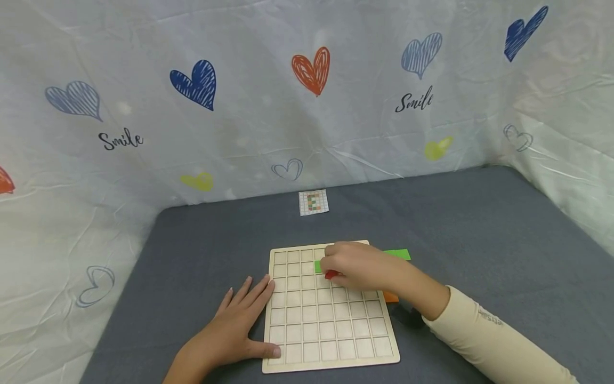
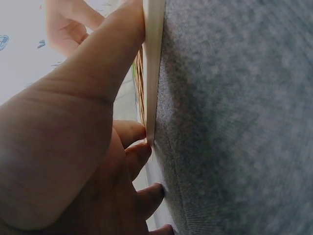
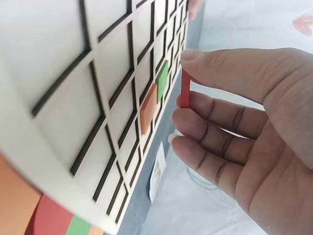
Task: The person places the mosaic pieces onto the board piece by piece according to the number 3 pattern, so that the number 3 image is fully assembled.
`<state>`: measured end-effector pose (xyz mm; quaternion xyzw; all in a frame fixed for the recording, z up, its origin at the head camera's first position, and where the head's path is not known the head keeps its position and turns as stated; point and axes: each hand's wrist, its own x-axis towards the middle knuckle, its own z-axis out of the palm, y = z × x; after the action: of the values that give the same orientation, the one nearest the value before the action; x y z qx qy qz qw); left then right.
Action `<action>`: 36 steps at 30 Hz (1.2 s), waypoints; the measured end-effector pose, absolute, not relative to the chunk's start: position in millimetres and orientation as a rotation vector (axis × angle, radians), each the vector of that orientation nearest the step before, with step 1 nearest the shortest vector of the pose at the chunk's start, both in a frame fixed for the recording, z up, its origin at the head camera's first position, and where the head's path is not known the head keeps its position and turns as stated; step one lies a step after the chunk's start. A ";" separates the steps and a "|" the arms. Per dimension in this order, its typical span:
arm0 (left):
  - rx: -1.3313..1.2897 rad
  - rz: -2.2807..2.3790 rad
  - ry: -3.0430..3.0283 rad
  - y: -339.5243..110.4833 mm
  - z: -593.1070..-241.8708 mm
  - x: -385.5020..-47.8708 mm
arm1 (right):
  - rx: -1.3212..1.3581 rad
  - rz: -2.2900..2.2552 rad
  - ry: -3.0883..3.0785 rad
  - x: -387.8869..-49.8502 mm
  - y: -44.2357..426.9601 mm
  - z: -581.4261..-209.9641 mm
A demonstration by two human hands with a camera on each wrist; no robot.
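A pale wooden grid board (image 1: pixel 302 333) lies on the dark grey cloth. My right hand (image 1: pixel 357 265) is over its upper part and pinches a small red tile (image 3: pixel 185 89) between thumb and fingertips, tilted on edge. A green tile (image 3: pixel 162 82) and an orange tile (image 3: pixel 148 110) sit side by side in the grid; from the head the orange one is hidden behind the hand. My left hand (image 1: pixel 235 325) rests at the board's left side, fingers spread straight along the edge, with the thumb on the lower left corner.
A small paper card (image 1: pixel 314 202) with a coloured grid pattern lies beyond the board. By the right edge are a green piece (image 1: pixel 398 254) and an orange piece (image 1: pixel 390 297), partly covered by the right arm. A white curtain (image 1: pixel 249 122) printed with hearts stands behind.
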<state>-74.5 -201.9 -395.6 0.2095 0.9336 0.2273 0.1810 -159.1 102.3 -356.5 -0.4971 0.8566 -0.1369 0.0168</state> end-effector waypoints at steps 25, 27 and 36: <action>0.609 0.661 2.638 -204.8 -394.6 -72.5 | -1.468 -0.392 2.578 -185.7 52.0 -361.4; 0.611 0.665 2.635 -204.6 -394.8 -72.6 | -1.488 -0.374 2.584 -186.9 49.4 -363.7; 0.613 0.676 2.629 -203.9 -393.5 -72.9 | -1.495 -0.370 2.608 -189.6 46.0 -369.2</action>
<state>-72.9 -203.9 -393.5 0.2169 0.9295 0.2390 0.1784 -189.6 46.0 -369.2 -0.4929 0.8596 -0.1220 0.0563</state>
